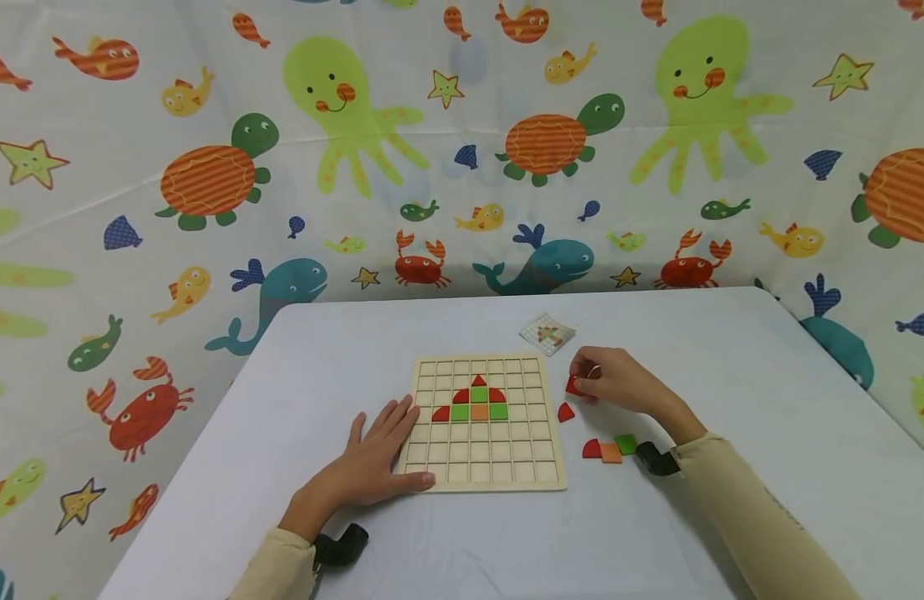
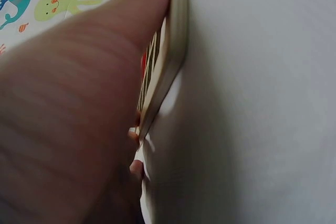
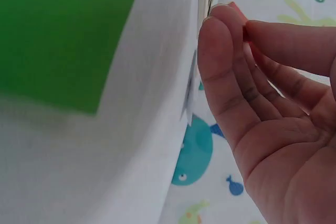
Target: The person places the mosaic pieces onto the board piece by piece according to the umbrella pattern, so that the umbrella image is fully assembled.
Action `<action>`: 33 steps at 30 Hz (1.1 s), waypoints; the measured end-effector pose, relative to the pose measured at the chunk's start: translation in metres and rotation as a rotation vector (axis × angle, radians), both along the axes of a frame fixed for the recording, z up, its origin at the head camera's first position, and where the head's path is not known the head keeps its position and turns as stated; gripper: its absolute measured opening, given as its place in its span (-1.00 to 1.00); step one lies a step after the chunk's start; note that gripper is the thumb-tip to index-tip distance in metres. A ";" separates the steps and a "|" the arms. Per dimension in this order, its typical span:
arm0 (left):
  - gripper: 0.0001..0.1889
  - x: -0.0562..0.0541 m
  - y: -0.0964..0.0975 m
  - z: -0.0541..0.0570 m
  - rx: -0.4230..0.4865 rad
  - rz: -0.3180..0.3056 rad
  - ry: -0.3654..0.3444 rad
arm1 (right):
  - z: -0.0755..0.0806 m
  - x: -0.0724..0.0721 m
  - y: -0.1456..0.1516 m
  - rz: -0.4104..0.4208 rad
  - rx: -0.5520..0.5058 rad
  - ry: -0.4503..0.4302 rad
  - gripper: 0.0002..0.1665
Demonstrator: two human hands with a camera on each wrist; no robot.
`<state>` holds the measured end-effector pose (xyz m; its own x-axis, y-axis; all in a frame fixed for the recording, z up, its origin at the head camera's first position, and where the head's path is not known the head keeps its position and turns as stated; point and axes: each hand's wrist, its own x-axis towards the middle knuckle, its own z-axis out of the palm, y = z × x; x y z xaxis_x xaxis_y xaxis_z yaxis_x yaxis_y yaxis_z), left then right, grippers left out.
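A wooden grid board [image 1: 482, 475] lies on the table, with red, green and orange pieces set in its upper middle; a red triangle [image 1: 479, 381] tops them, above a green square [image 1: 479, 394]. My left hand [image 1: 375, 458] rests along the board's left edge, fingers straight and spread, thumb on the lower left corner. Right of the board, my right hand [image 1: 619, 383] pinches a small red piece [image 1: 574, 386] between thumb and fingers; the fingers partly cover its shape. In the right wrist view, only a bit of this red piece [image 3: 237, 10] shows behind the fingertips.
A red rounded wedge [image 1: 566, 412] lies just right of the board. Nearer my right wrist are a red quarter-round [image 1: 592, 449], an orange square [image 1: 611, 453] and a green square [image 1: 625, 444]. A pattern card [image 1: 540, 335] lies behind the board. A sea-animal curtain [image 1: 432, 167] hangs behind.
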<state>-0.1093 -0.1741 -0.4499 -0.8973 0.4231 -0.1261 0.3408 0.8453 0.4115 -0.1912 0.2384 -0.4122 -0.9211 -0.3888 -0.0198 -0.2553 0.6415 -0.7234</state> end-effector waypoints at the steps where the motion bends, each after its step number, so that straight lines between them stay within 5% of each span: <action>1: 0.20 0.000 0.000 0.000 -0.001 0.000 0.001 | 0.000 0.000 -0.001 0.000 -0.022 -0.002 -0.88; 21: 0.20 0.001 -0.001 0.003 0.002 0.003 -0.006 | -0.002 0.016 -0.044 0.101 -0.082 0.027 -0.92; 33: 0.20 0.003 0.000 0.004 0.005 0.006 -0.009 | -0.002 0.016 -0.068 0.203 0.010 0.130 -0.85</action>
